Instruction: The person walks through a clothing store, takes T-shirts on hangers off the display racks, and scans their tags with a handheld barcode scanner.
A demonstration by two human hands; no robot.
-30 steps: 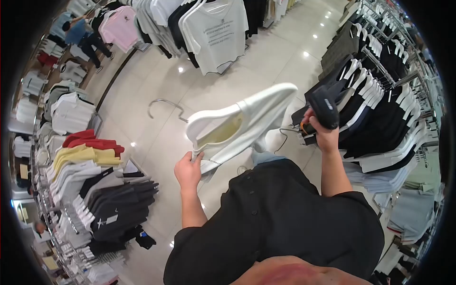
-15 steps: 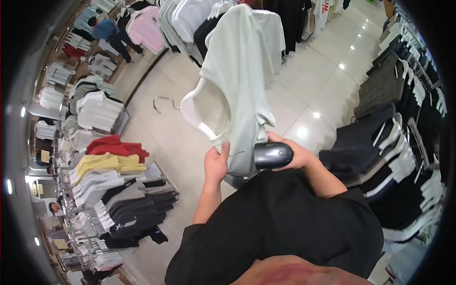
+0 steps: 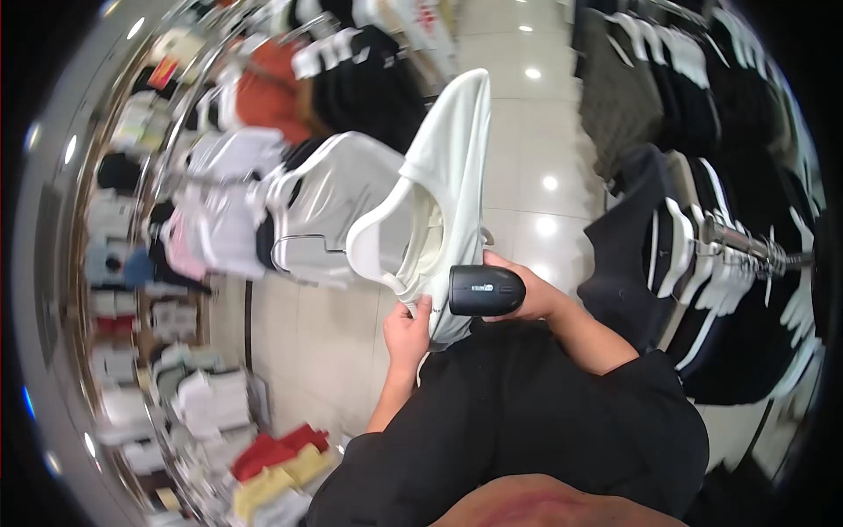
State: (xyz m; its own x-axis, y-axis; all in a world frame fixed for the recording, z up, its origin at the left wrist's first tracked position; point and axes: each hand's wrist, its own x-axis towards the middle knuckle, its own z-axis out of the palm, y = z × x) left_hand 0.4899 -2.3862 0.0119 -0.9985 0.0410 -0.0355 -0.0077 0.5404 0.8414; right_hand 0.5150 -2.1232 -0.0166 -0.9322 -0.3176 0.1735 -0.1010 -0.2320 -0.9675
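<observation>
A pale shirt (image 3: 455,167) hangs on a white hanger (image 3: 365,249) in front of me, its metal hook (image 3: 299,239) pointing left. My left hand (image 3: 407,332) pinches the shirt near its neckline, below the hanger's shoulder. A black handheld scanner (image 3: 487,291) is in my right hand (image 3: 531,294), with its head over the lower part of the shirt. The fingers of my right hand are partly hidden behind the scanner.
Racks of dark clothes (image 3: 738,255) stand on the right. White shirts (image 3: 237,211) and black garments (image 3: 364,92) hang ahead and to the left. Red (image 3: 279,451) and yellow garments (image 3: 281,481) are at the lower left. Tiled floor (image 3: 527,140) runs between the racks.
My right hand has moved left with the scanner, from beside the right rack to the shirt. The shirt now stands more upright, and the view has turned to the right.
</observation>
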